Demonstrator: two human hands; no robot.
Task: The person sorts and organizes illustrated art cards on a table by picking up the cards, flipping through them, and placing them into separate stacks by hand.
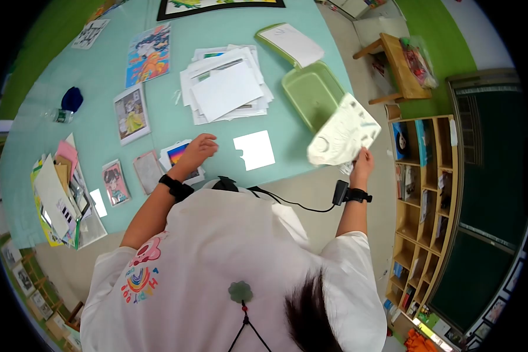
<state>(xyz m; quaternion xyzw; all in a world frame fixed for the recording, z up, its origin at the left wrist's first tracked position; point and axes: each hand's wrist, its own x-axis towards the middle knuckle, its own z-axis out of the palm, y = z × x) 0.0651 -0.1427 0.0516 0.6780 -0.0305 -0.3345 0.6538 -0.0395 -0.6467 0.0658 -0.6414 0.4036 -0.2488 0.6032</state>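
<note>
My right hand [363,162] pinches the lower right edge of a cream sheet with grey marks [347,130], by the table's right edge. The sheet is tilted and hides the near end of a green plastic bin [311,88]; whether they touch I cannot tell. My left hand [198,151] hovers around a small stack of colourful cards [179,154], fingers loosely bent and apart, holding nothing I can see. A bright white patch [256,151] lies between my hands; paper or glare, I cannot tell. Behind it is a pile of white papers [227,88].
Pictures, including a blue and orange one [149,54], lie at the back left of the pale green table [217,29]. A heap of folders and papers [64,199] sits at the left edge. A wooden stool [393,70] and shelves [422,199] stand to the right.
</note>
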